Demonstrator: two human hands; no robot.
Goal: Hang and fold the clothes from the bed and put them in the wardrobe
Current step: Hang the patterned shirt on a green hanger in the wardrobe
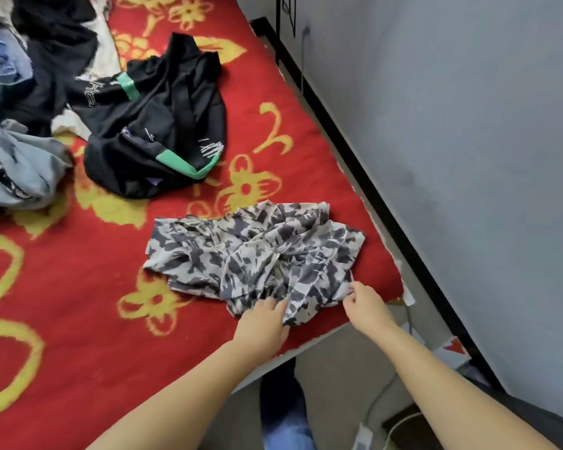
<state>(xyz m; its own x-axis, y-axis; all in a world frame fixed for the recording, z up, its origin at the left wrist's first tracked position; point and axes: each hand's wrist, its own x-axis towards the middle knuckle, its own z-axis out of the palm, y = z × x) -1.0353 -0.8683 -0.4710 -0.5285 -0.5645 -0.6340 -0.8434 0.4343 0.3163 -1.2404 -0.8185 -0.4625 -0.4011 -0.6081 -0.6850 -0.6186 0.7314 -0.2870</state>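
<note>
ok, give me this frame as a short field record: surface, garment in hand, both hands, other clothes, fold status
surface: bed with red blanket, yellow flower pattern
garment in hand: grey-and-black patterned garment, crumpled, near the bed's corner
left hand: on the garment's near edge, fingers gathering the cloth
right hand: pinches the garment's right near edge
other clothes: black garment with green trim further up the bed; pile of blue and black clothes at far left
fold status: not yet folded
wardrobe: not in view
</note>
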